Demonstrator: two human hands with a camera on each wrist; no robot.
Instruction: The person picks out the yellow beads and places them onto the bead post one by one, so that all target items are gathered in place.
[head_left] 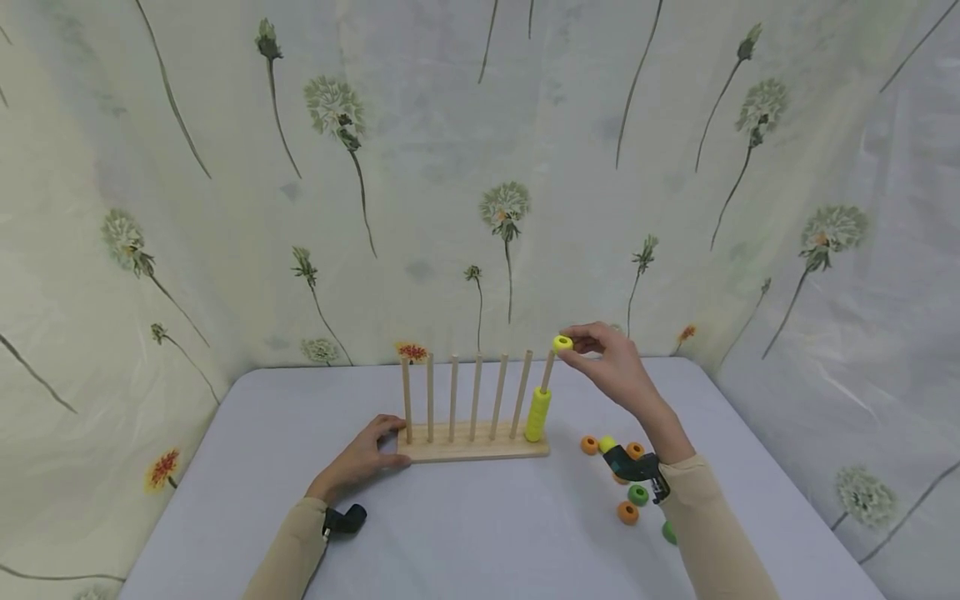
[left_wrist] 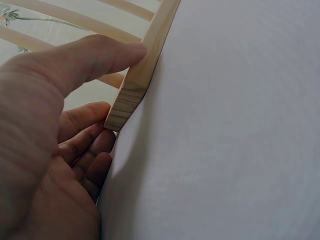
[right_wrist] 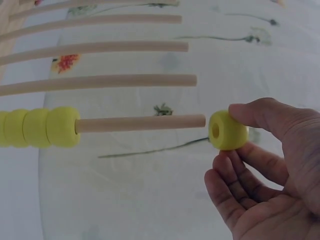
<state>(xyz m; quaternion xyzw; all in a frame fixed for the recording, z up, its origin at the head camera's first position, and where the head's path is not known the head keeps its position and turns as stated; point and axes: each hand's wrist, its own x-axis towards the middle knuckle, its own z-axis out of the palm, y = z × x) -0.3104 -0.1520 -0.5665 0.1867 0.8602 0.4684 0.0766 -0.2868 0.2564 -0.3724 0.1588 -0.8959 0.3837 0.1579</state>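
Note:
A wooden peg stand (head_left: 476,452) with a row of upright pegs sits on the table. Its rightmost peg (right_wrist: 150,123) carries a stack of yellow beads (head_left: 537,415) on the lower part, while the top is bare. Between thumb and fingers, my right hand (head_left: 613,371) pinches another yellow bead (right_wrist: 228,130) just off the tip of that peg, its hole facing the peg end. My left hand (head_left: 366,454) holds the stand's left end, thumb on the front edge and fingers at the back, as the left wrist view shows.
Several loose beads lie right of the stand, among them an orange bead (head_left: 628,512), a green bead (head_left: 637,495) and a yellow bead (head_left: 606,444). My right forearm partly covers them. A flower-printed curtain (head_left: 420,208) hangs behind the white table (head_left: 465,533).

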